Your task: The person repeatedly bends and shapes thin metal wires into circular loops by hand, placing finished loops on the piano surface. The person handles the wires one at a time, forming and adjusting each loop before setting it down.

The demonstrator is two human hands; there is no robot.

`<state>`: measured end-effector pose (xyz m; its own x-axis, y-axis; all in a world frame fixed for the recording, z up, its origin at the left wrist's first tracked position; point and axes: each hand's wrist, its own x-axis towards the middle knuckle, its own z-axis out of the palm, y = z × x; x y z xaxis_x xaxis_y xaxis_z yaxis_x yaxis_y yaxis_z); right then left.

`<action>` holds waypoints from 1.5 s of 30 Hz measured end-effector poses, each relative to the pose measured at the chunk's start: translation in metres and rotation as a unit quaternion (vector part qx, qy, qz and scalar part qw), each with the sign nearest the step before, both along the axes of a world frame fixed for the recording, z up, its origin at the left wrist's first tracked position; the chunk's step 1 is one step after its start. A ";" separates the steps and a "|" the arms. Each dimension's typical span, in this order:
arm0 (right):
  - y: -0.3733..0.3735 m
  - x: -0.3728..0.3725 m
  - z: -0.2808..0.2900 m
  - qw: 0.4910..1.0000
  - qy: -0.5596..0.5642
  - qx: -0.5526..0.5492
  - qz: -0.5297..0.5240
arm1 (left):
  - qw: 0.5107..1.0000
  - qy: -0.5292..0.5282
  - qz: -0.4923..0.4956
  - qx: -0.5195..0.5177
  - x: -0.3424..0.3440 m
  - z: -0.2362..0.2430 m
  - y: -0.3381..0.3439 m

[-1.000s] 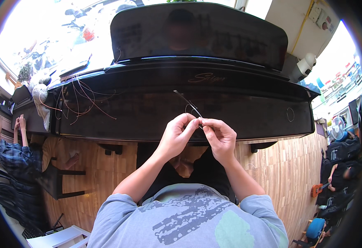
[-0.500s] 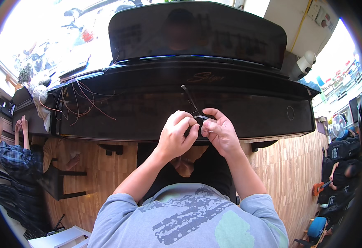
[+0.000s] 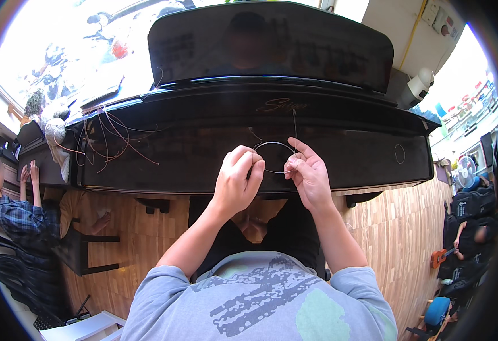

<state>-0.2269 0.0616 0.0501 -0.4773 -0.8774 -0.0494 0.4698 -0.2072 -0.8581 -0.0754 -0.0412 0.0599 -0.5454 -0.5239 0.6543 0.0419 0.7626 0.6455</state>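
A thin silvery wire string [image 3: 274,142] is bent into a loop between my two hands. My left hand [image 3: 237,181] is closed in a pinch on the loop's left side. On the other side, my right hand [image 3: 311,179] pinches the string between thumb and fingers, its index finger extended upward. One loose end rises past the right fingertips, and another short curled end sticks up near the left fingers. Both hands are above the front of a glossy black piano [image 3: 192,162]. A small coiled ring of string [image 3: 399,154] lies on the piano's right part.
Several loose copper-coloured strings [image 3: 127,139] sprawl across the piano's left end, beside a plush-like grey-white thing [image 3: 55,131]. Another person [image 3: 19,210] sits at far left by a dark stool [image 3: 84,250]. A white camera-like device [image 3: 419,88] stands behind the right end.
My hands have moved slightly apart, and the small loop between them has opened into a wider one. The string's loose end now rises on the right side.
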 end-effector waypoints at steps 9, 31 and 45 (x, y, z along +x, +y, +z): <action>0.004 0.004 -0.006 0.972 0.226 0.050 -0.038 | 0.984 0.008 -0.055 0.168 -0.001 -0.003 -0.005; 0.010 0.006 0.001 0.971 0.221 -0.076 0.050 | 0.990 -0.130 0.047 -0.014 -0.006 -0.002 0.004; 0.019 0.006 0.006 0.971 0.013 -0.191 0.140 | 0.983 -0.181 0.006 0.013 -0.003 0.003 0.006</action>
<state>-0.2207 0.0802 0.0561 -0.2139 -0.9248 0.3145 0.5325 -0.3803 -0.7562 -0.0782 -0.0353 0.0633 -0.7343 -0.5451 0.4046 -0.2031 0.7451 0.6353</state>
